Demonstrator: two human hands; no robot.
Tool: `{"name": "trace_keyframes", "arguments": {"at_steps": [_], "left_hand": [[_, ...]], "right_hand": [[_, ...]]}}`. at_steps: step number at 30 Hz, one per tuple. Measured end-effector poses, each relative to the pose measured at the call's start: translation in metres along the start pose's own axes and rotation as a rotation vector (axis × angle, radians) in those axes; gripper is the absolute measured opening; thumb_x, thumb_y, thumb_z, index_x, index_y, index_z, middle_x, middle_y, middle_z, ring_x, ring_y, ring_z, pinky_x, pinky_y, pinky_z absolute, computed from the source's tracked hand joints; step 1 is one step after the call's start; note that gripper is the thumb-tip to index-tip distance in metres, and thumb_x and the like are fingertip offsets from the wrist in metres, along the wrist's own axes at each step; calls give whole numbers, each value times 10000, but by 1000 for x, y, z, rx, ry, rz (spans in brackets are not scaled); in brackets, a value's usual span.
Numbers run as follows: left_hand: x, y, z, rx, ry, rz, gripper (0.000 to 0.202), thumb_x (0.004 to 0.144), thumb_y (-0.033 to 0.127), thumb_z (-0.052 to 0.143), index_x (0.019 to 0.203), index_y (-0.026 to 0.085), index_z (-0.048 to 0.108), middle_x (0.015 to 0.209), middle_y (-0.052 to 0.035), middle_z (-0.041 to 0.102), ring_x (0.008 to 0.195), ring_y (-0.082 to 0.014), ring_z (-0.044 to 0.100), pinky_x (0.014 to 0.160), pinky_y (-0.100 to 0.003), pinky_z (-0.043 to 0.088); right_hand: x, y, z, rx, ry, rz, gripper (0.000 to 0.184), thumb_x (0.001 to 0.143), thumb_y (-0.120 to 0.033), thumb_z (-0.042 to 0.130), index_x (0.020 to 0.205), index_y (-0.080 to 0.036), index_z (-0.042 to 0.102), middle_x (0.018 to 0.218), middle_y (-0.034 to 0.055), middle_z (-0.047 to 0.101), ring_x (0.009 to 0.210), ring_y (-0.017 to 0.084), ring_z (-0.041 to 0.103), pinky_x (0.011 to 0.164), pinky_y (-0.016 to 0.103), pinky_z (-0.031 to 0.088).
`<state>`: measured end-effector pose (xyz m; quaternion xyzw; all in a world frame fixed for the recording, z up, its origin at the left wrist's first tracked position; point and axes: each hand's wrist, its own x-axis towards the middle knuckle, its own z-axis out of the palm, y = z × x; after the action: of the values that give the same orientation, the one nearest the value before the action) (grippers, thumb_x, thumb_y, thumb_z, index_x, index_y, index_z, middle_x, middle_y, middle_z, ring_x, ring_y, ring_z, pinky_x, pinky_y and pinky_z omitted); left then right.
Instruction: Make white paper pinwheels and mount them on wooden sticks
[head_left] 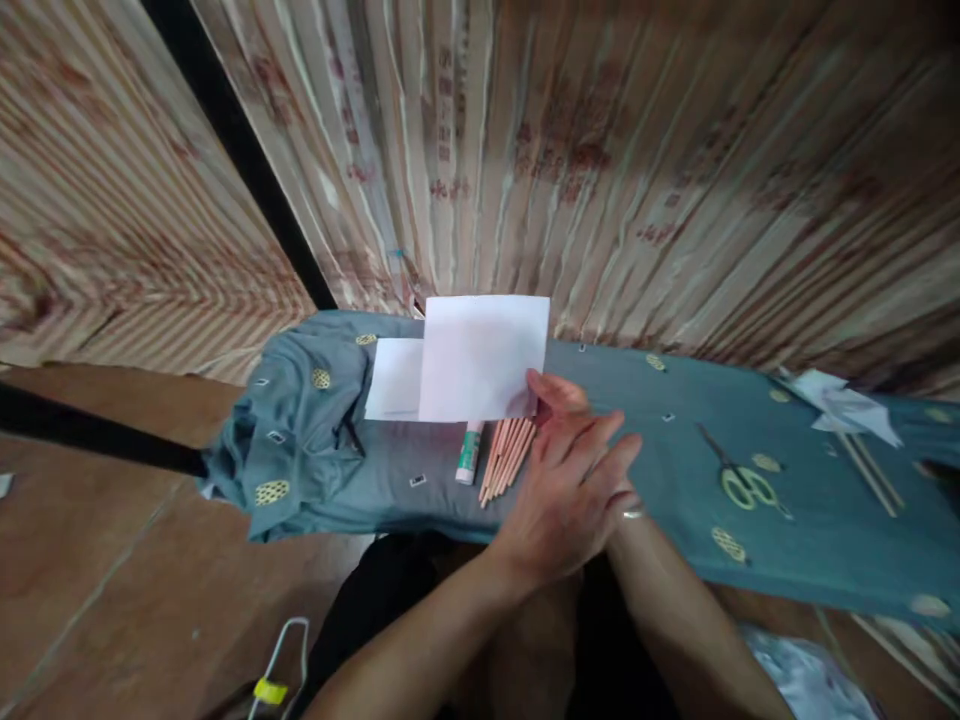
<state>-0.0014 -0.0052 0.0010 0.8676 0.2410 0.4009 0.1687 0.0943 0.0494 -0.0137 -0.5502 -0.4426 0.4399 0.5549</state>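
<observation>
My left hand (562, 490) reaches in from the lower left and pinches the lower right corner of a white sheet of paper (484, 355), holding it upright above a teal cloth (660, 440). My right hand (631, 505) lies mostly hidden under the left hand; only a finger with a ring shows. Just below the held sheet lie a glue stick (469, 455) and a bundle of thin wooden sticks (506, 455). A second white sheet (391, 378) lies flat on the cloth behind the held one.
Yellow-handled scissors (742, 482) lie on the cloth to the right. Paper scraps (844, 402) and two more sticks (870, 470) sit at the far right. Wooden panels (600, 150) stand close behind. A white cable with a yellow tag (274, 685) lies on the brown floor.
</observation>
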Motion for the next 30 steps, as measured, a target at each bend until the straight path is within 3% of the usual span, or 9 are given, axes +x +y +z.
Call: {"name": "trace_keyframes", "arguments": {"at_steps": [2, 8, 11, 14, 16, 18, 21, 25, 30], "left_hand": [[-2, 1, 3, 15, -44, 5, 476, 925, 310, 524, 1365, 139, 457, 1410, -156, 520, 1304, -285, 434, 1059, -469, 408], [-14, -2, 32, -14, -108, 34, 451, 938, 285, 506, 1362, 145, 445, 1420, -172, 501, 1289, -291, 444, 1038, -488, 422], [-17, -4, 47, -46, -123, 11, 488, 941, 281, 506, 1397, 153, 391, 1429, -178, 474, 1315, -283, 418, 1055, -477, 412], [-15, -7, 57, -7, -128, -10, 608, 938, 291, 511, 1477, 168, 256, 1470, -191, 416, 1364, -293, 368, 1084, -498, 372], [-13, -6, 62, 64, -94, 8, 721, 922, 302, 540, 1511, 151, 153, 1515, -223, 338, 1414, -320, 293, 1099, -523, 333], [-11, -5, 66, 141, -58, 54, 792, 901, 297, 574, 1519, 138, 106, 1534, -246, 295, 1447, -343, 222, 1105, -539, 302], [-11, -3, 72, 211, -108, 115, 647, 891, 221, 576, 1469, 180, 287, 1486, -193, 420, 1426, -334, 289, 1109, -540, 261], [-13, -12, 75, 141, -271, 143, 276, 905, 159, 540, 1171, 198, 606, 1108, -73, 719, 1094, -255, 614, 1083, -553, 258], [-18, -34, 68, 71, -330, 101, 187, 909, 151, 530, 1033, 139, 670, 912, -77, 739, 880, -236, 649, 859, -450, 479]], "right_hand": [[-16, 0, -29, 56, 46, 44, 422, 735, -667, 624, 754, -245, 633, 597, -5, 654, 558, 169, 617, 497, 296, 493], [-62, 19, -117, 357, 403, 139, 389, 550, -470, 850, 789, -201, 701, 686, -2, 724, 644, 179, 667, 622, 310, 545], [-86, 17, -154, 117, 571, 20, 355, 648, -511, 780, 781, -189, 709, 678, 0, 719, 634, 180, 653, 630, 318, 526], [-108, -2, -178, -497, 712, -245, 281, 850, -441, 621, 870, -179, 720, 773, 30, 733, 713, 191, 654, 686, 321, 505], [-119, -12, -181, -925, 637, -412, 239, 923, -331, 540, 969, -165, 705, 935, 82, 745, 854, 222, 661, 808, 359, 494], [-126, -14, -173, -1195, 450, -474, 232, 952, -243, 486, 1041, -142, 675, 1012, 122, 733, 891, 235, 651, 834, 370, 490], [-132, -1, -149, -1345, 159, -432, 222, 951, -160, 445, 936, -157, 667, 880, 104, 719, 786, 224, 623, 740, 348, 504], [-138, 22, -131, -1241, -32, -369, 183, 934, -156, 480, 918, -156, 662, 846, 85, 709, 795, 228, 625, 745, 363, 535], [-140, 42, -158, -918, -65, -208, 417, 852, -255, 645, 1258, -191, 569, 1231, 102, 661, 1162, 258, 590, 1005, 447, 490]]}}
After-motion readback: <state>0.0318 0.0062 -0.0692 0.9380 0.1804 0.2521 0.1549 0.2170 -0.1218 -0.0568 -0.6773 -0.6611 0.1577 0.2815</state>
